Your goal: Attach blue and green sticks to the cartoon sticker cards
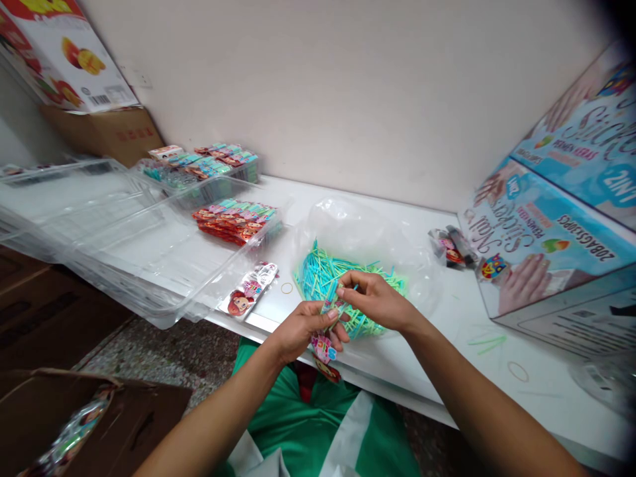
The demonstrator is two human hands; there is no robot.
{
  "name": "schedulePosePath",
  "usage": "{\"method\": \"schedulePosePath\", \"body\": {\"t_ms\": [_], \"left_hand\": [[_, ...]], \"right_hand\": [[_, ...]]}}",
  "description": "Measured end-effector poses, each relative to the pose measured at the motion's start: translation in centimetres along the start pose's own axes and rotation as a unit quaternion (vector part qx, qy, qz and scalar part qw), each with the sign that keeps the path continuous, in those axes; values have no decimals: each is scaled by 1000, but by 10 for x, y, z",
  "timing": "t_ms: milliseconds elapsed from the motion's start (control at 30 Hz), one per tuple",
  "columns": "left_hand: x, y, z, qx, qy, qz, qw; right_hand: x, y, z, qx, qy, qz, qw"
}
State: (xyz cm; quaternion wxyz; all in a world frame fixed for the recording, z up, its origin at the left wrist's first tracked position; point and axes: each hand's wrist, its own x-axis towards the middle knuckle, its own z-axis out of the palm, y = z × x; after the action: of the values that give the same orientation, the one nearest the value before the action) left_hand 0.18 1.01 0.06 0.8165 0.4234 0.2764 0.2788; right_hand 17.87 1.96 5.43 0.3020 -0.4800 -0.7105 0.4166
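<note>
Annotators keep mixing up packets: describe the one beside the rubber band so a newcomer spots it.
On the white table, find the big clear tray at left. Between its right side and a rubber band lies a flat packet with a red-haired cartoon face. It lies singly, unlike the stacked packets beyond it.

head cam only, worn at head height, facing forward and steeply down, close over white rectangular table (397,371) mid-frame, plain off-white wall (318,93) up top
</note>
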Motion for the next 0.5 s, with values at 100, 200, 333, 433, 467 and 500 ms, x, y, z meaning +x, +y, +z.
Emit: {"method": "schedulePosePath", "body": {"t_ms": [100,200,333,433,467,500], "left_hand": [[0,-1,1,6,-2,5,1000],[1,-2,1,11,0,12,1000],[1,-2,0,9,2,11,1000],[0,-1,0,11,-2,8,1000],[0,-1,0,10,-3,8,1000],[-1,-1,0,8,-3,9,1000]], "right_hand": [[-2,0,1,-4,3,13,1000],[-3,0,3,-4,26,16,1000],[-5,-2,5,16,6,3,1000],[-5,-4,4,21,12,-16,1000],[-5,-4,4,18,17,-21,999],[-5,-5,4,14,19,-23,999]]}}
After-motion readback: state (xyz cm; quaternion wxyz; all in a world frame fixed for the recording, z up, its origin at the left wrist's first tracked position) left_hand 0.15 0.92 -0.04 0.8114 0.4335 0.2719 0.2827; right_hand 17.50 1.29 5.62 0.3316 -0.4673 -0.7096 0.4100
